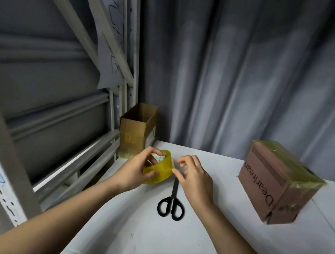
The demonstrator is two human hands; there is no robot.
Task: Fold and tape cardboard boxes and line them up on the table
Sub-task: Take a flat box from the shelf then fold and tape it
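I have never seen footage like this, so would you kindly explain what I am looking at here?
This is one picture from a camera worn on a person's head, looking down at their bare hands. The left hand grips a yellowish roll of clear packing tape; the right hand picks at its edge, apparently seeking the tape's end. On the white table lie black-handled scissors and a taped brown cardboard box. An open-topped brown cardboard box stands at the far left corner.

I see yellow tape [159, 170], black scissors [171, 207], brown boxes [274, 185], a white table [150, 239], and grey curtain [250, 73].
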